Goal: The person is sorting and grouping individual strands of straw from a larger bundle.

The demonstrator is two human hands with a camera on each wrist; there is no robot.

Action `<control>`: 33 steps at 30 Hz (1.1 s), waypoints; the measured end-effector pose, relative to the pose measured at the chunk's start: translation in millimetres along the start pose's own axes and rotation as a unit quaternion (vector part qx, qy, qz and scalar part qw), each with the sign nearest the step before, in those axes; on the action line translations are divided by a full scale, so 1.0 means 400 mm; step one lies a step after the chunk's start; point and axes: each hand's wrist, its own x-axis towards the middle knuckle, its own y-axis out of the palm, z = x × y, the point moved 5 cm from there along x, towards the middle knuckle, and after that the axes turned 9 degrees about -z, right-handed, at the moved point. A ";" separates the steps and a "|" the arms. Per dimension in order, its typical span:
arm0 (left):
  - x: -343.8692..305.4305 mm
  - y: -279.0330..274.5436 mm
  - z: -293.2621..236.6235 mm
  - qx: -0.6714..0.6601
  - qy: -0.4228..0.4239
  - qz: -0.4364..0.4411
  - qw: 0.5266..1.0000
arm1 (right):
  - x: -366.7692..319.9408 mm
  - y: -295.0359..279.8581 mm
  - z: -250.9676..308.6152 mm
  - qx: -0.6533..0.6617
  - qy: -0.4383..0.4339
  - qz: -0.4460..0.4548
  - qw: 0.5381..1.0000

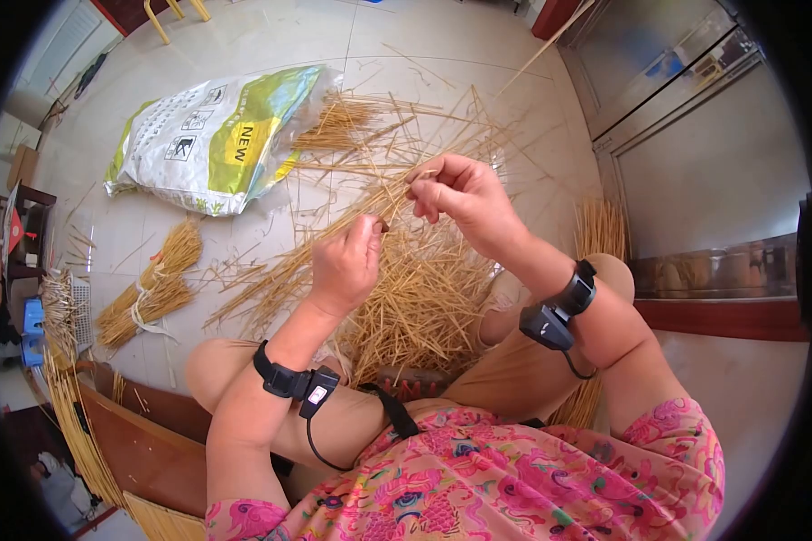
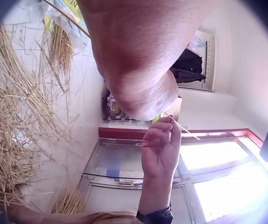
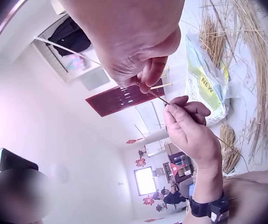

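In the head view, the left hand (image 1: 346,263) and right hand (image 1: 469,203) are raised a small distance apart over a heap of straw (image 1: 415,298). The right wrist view has a thin straw stalk (image 3: 159,97) running between the fingertips of the left hand (image 3: 194,133) and the right hand (image 3: 145,51). Each hand pinches it between thumb and fingers. From the left wrist side, the right hand (image 2: 161,147) holds a stalk whose end points outward, while the left hand (image 2: 143,60) hides its own fingertips.
A white and green bag (image 1: 207,140) lies beyond the heap, with loose stalks spread beside it. Tied straw bundles (image 1: 153,284) are at the left, near a brown wooden board (image 1: 144,433). Another bundle (image 1: 602,230) stands by the metal-framed doors (image 1: 713,153) at the right.
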 end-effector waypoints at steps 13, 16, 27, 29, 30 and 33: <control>0.000 0.008 0.006 -0.027 -0.022 0.036 0.999 | -0.002 -0.019 0.003 0.012 -0.025 -0.058 0.998; -0.003 0.012 0.010 -0.054 -0.046 0.064 0.995 | -0.003 -0.021 0.000 0.017 -0.017 -0.061 0.998; -0.003 0.010 0.005 -0.095 -0.056 0.041 0.993 | -0.009 -0.012 -0.023 0.130 0.090 -0.020 0.987; -0.008 0.011 0.010 -0.086 -0.028 0.033 0.995 | -0.007 -0.008 -0.046 0.186 0.123 0.014 0.975; -0.009 0.010 0.011 -0.081 -0.014 0.028 0.996 | -0.006 -0.003 -0.053 0.214 0.139 0.031 0.966; -0.009 0.004 0.008 -0.079 -0.001 0.018 0.997 | -0.016 0.010 -0.061 0.225 0.156 0.044 0.961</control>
